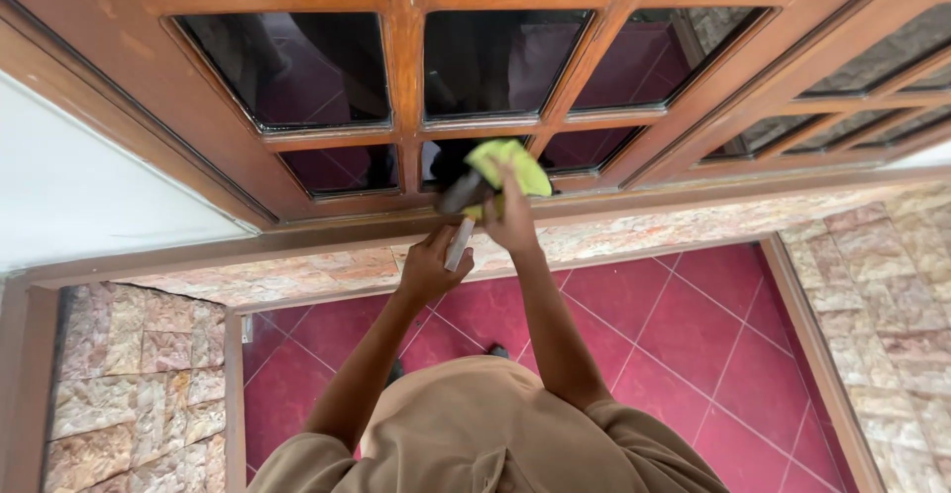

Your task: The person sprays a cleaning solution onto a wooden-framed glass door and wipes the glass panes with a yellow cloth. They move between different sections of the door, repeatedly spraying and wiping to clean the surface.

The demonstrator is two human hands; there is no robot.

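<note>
My right hand (512, 219) presses a yellow-green cloth (511, 164) against a small dark glass pane (446, 160) in the lower row of a brown wooden window grid (404, 77). Just to its left, my left hand (426, 267) grips a slim tool (460, 227) with a white handle and a dark grey head, its head lying close beside the cloth. What kind of tool it is cannot be made out. Both forearms reach up from my tan shirt (475, 424) at the bottom of the view.
The wooden frame holds several dark panes (297, 62) and runs on to the right (842, 97). A white wall (89, 186) lies at the left. Red floor tiles (693, 334) are bordered by rough stone cladding (129, 374) and wooden trim (822, 364).
</note>
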